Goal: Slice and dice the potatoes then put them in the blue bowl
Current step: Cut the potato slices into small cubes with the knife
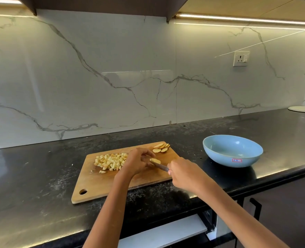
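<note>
Both forearms are bare to the hands, left [138,161] and right [184,173], with no sleeves showing.

My right hand [183,171] grips the knife [159,165]; my left hand [139,161] steadies a potato slice [155,160] on the cutting board [101,183], diced potato [110,161] beside.

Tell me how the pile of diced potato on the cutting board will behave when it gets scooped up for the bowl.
The diced potato pile is many small loose cubes, so it will probably scatter rather than lift as one; a few already lie apart. The pieces look freshly cut, likely damp and a little slippery. Sliding them along the cutting board seems safer.
</note>
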Demonstrator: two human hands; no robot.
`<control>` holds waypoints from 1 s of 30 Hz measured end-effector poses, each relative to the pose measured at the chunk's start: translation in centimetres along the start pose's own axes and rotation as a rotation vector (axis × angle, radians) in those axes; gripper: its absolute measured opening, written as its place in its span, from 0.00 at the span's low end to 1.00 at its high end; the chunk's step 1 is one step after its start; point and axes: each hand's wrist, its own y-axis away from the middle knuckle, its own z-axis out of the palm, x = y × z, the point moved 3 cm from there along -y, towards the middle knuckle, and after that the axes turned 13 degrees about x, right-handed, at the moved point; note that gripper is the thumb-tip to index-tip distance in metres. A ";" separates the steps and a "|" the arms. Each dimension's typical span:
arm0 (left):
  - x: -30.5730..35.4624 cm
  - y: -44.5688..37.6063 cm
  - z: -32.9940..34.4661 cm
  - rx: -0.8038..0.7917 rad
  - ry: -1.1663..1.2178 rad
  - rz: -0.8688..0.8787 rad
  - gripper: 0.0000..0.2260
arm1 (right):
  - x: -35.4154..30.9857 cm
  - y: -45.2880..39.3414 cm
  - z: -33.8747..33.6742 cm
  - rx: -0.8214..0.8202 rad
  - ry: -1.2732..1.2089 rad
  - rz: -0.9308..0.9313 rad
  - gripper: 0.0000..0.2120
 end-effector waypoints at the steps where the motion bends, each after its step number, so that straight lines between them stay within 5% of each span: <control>1: 0.0 0.0 0.0 -0.004 -0.014 0.000 0.11 | -0.1 0.0 0.2 -0.007 0.000 -0.006 0.10; 12: -0.3 0.0 0.3 -0.040 -0.073 -0.001 0.10 | 0.5 0.3 -1.0 -0.052 0.017 -0.024 0.08; 16: -0.4 0.1 0.3 -0.048 -0.065 -0.017 0.10 | 1.3 0.6 -2.6 -0.071 -0.011 -0.006 0.19; 30: 0.2 0.5 1.0 -0.031 -0.057 0.072 0.14 | 3.1 -0.1 -2.6 -0.022 -0.085 0.085 0.20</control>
